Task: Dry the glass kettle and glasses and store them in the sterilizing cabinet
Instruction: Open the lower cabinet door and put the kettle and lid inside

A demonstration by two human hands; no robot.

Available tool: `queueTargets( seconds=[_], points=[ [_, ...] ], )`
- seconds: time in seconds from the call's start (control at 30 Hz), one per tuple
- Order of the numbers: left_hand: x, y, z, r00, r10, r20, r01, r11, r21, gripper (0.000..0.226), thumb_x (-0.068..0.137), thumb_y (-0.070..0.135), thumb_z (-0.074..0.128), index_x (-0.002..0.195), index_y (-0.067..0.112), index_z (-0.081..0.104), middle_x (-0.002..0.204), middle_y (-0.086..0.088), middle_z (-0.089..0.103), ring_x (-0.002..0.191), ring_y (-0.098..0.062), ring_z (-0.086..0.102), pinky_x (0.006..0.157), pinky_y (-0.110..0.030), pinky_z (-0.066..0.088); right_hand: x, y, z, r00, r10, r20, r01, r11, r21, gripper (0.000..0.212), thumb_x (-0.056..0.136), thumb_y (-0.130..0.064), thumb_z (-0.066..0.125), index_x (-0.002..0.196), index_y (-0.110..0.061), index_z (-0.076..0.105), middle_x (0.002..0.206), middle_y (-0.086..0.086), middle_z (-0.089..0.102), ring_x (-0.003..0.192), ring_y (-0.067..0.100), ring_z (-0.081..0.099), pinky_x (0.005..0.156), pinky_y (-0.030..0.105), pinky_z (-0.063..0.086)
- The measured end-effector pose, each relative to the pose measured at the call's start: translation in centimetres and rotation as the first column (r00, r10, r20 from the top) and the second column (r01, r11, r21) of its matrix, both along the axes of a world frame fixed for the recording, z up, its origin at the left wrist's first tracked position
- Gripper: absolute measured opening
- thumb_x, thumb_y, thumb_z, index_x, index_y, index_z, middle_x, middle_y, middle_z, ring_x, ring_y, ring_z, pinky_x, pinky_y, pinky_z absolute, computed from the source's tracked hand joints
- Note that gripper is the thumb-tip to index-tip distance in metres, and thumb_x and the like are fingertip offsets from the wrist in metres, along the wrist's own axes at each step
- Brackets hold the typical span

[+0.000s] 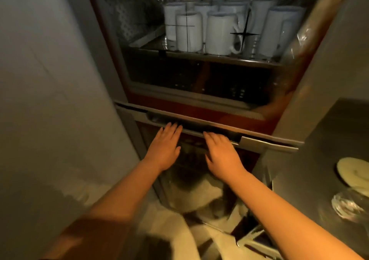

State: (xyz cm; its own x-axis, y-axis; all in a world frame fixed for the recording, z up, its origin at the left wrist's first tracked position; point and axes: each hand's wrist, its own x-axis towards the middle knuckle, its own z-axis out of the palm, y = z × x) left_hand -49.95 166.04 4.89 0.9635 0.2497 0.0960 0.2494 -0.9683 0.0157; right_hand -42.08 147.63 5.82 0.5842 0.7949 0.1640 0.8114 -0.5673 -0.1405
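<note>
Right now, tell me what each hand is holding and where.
Nothing is gripped. The left hand and right hand lie flat with straight fingers, fingertips at the handle recess of the sterilizing cabinet's lower door.

Dim, warm yellowish light, brightest on the white mugs [219, 33]; heavy shadow below, motion blur at bottom, wide-angle bending at edges.

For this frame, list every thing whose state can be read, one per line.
left hand: fingers straight, fingertips at the cabinet's handle recess
right hand: fingers straight, resting at the same recess
handle recess: dark slot across the lower door
white mugs: upside down, crowded on the upper rack
glass piece: on the counter at right, blurred
</note>
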Motion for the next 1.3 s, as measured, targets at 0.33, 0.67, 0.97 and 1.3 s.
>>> queueTargets(
  seconds=[0.33, 0.67, 0.97, 1.3],
  points=[
    [-0.5, 1.1, -0.7, 0.992, -0.100, 0.074, 0.100, 0.995, -0.003, 0.068, 0.095, 0.033, 0.045, 0.150, 0.011, 0.010, 0.156, -0.012, 0.016, 0.144, -0.027, 0.008, 0.116, -0.034, 0.005, -2.6, 1.4, -0.5, 0.976, -0.206, 0.066, 0.208, 0.978, -0.018, 0.081, 0.078, -0.018, 0.066, 0.147, -0.008, 0.025, 0.148, 0.013, 0.033, 0.138, 0.031, 0.027, 0.117, 0.039, 0.009],
    [-0.8, 1.2, -0.6, 0.990, -0.126, 0.070, 0.129, 0.990, -0.047, 0.067, 0.096, 0.029, 0.045, 0.150, 0.014, 0.008, 0.157, -0.010, 0.011, 0.144, -0.025, 0.004, 0.115, -0.033, 0.004, -3.1, 1.6, -0.7, 0.971, -0.238, -0.005, 0.237, 0.968, 0.082, 0.078, 0.082, -0.013, 0.063, 0.149, -0.013, 0.022, 0.153, 0.010, 0.027, 0.143, 0.027, 0.019, 0.119, 0.037, 0.005],
    [-6.3, -1.8, -1.2, 0.998, -0.061, 0.008, 0.061, 0.998, -0.004, 0.072, 0.097, 0.034, 0.039, 0.149, 0.016, -0.009, 0.158, -0.007, 0.000, 0.144, -0.024, -0.005, 0.118, -0.040, 0.000, -4.9, -1.4, -1.0, 0.994, -0.104, -0.028, 0.107, 0.977, 0.185, 0.069, 0.082, -0.004, 0.058, 0.146, -0.015, 0.034, 0.148, 0.007, 0.037, 0.140, 0.023, 0.027, 0.119, 0.034, 0.006],
    [-13.0, -5.5, 1.0, 0.990, -0.098, -0.098, 0.105, 0.992, 0.067, 0.069, 0.099, 0.045, 0.026, 0.148, 0.013, -0.010, 0.157, -0.005, -0.011, 0.144, -0.018, -0.010, 0.116, -0.039, -0.008, -9.6, -3.3, -1.7, 0.983, -0.172, -0.066, 0.182, 0.958, 0.222, 0.060, 0.094, -0.016, 0.049, 0.149, -0.015, 0.025, 0.157, 0.005, 0.018, 0.146, 0.020, 0.009, 0.113, 0.030, 0.013]
  ],
)
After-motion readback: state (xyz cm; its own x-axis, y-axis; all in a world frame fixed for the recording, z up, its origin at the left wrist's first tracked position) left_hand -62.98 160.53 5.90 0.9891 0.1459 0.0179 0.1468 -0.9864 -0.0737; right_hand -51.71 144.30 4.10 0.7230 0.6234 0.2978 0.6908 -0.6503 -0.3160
